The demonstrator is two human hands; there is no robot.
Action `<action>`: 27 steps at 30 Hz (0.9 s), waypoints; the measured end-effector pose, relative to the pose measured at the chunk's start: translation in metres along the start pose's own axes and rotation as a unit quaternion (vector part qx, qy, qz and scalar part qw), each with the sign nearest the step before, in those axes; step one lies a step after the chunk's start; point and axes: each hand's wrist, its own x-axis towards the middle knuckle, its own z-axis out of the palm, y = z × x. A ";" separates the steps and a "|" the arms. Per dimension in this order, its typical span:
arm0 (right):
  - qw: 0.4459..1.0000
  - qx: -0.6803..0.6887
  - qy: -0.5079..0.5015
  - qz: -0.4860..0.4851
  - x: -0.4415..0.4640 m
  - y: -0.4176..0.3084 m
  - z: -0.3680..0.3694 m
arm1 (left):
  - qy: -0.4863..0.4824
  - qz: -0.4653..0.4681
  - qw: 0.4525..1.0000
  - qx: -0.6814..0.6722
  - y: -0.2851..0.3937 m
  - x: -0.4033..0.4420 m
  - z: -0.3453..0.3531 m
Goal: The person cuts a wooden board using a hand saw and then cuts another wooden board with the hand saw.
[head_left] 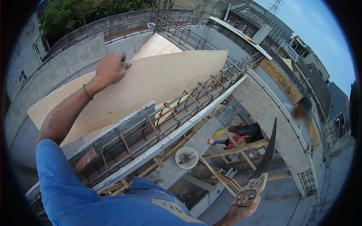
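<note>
My left hand (111, 68) is closed over the upper edge of a large pale plywood sheet (162, 81), which stands tilted on its long side. Behind it, part of a second plywood piece (156, 46) shows. In my right hand (243, 208), low at the right, is a handsaw (266, 160); my fingers wrap its wooden handle and the dark blade points upward, apart from the plywood. A rebar cage (171, 113) runs diagonally between the sheet and a long formwork board (177, 135). The sheet's lower edge is partly hidden behind a grey board (130, 124).
Below the formwork stands a white bucket (187, 168) with small dark pieces inside. A person in a red top (238, 141) is down there near bamboo poles (215, 175). Another person (300, 111) is by the right-hand formwork. More rebar (184, 34) lies at the back.
</note>
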 end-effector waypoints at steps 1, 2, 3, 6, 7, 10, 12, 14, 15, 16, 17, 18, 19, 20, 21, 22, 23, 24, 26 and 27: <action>1.000 0.002 0.007 0.005 0.000 0.001 -0.003 | 0.000 -0.003 1.000 -0.002 0.002 0.001 0.002; 1.000 0.004 0.014 0.009 0.001 0.003 -0.005 | -0.001 0.002 1.000 -0.008 0.004 0.002 0.005; 1.000 0.003 0.011 0.009 -0.001 -0.002 0.009 | -0.002 0.008 1.000 -0.015 0.005 0.003 0.007; 0.996 -0.041 0.006 -0.074 -0.006 -0.015 0.046 | 0.010 0.030 0.999 -0.006 0.003 0.005 0.017; 0.996 -0.038 0.008 -0.076 -0.005 -0.013 0.044 | 0.008 0.029 1.000 -0.007 0.003 0.004 0.018; 0.997 -0.035 0.043 -0.053 -0.001 -0.014 0.044 | 0.006 0.054 0.998 -0.007 0.004 -0.001 0.014; 0.996 -0.034 0.077 -0.026 0.003 -0.008 0.031 | -0.009 0.040 0.999 -0.008 0.004 -0.004 0.011; 1.000 -0.015 0.014 -0.002 0.010 0.008 -0.002 | -0.014 0.046 0.999 -0.010 0.007 -0.007 0.013; 1.000 -0.013 0.014 0.002 0.011 0.009 0.001 | -0.016 0.048 0.999 -0.014 0.007 -0.008 0.015; 0.999 -0.028 0.019 0.012 0.012 0.010 0.003 | -0.016 0.047 0.999 -0.009 0.008 -0.010 0.021; 0.999 -0.043 0.024 0.021 0.013 0.012 0.006 | -0.012 0.064 0.998 -0.016 0.010 -0.010 0.029; 0.999 -0.039 0.024 0.023 0.013 0.016 0.006 | -0.008 0.081 0.996 -0.023 0.012 -0.011 0.034; 0.999 -0.027 0.015 0.028 0.015 0.020 0.004 | -0.025 0.074 0.996 -0.037 0.013 -0.012 0.033; 0.999 -0.014 0.007 0.034 0.016 0.025 0.003 | -0.025 0.074 0.996 -0.032 0.014 -0.013 0.033; 0.999 -0.011 0.009 0.039 0.016 0.027 0.006 | -0.043 0.061 0.996 -0.050 0.015 -0.014 0.034; 0.999 -0.002 0.004 0.042 0.015 0.030 0.009 | -0.062 0.046 0.995 -0.067 0.015 -0.016 0.035; 0.999 0.005 -0.002 0.047 0.015 0.032 0.012 | -0.067 0.044 0.995 -0.059 0.014 -0.019 0.036; 0.998 0.007 -0.002 0.056 0.014 0.034 0.014 | -0.071 0.050 0.993 -0.078 0.015 -0.022 0.037; 0.998 0.023 -0.041 0.037 0.014 0.038 0.020 | -0.079 0.054 0.991 -0.088 0.015 -0.029 0.040; 0.998 0.026 -0.039 0.045 0.015 0.038 0.022 | -0.081 0.067 0.989 -0.105 0.016 -0.033 0.040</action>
